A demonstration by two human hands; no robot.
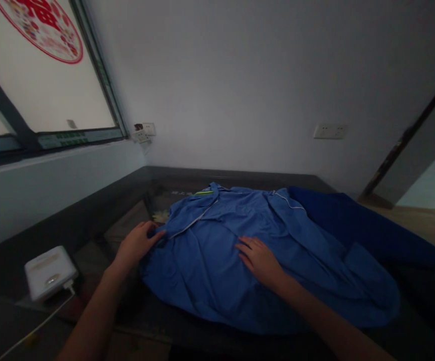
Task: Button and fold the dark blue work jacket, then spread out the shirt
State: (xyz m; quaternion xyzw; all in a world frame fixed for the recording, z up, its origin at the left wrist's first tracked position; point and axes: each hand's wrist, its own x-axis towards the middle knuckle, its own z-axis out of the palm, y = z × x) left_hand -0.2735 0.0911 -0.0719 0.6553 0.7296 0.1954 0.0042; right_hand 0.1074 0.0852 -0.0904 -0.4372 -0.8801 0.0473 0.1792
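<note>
A blue jacket (221, 250) with thin pale piping lies spread over a dark glass-topped table. At the jacket's left edge, my left hand (139, 243) has its fingers curled and its thumb on the cloth, closed on the edge; the fingertips are partly hidden. My right hand (259, 260) rests palm down on the middle of the jacket, fingers apart and holding nothing. A yellow-green strip (204, 192) shows by the collar. Darker blue cloth (356, 225) extends from under the jacket's right side.
To the left, a white box-shaped device (50, 271) with a white cable (39, 326) sits on the dark table (127, 183). Behind the table stands a pale wall with a socket (330, 131). Plugs (141, 134) fill the corner socket beneath the window (44, 100).
</note>
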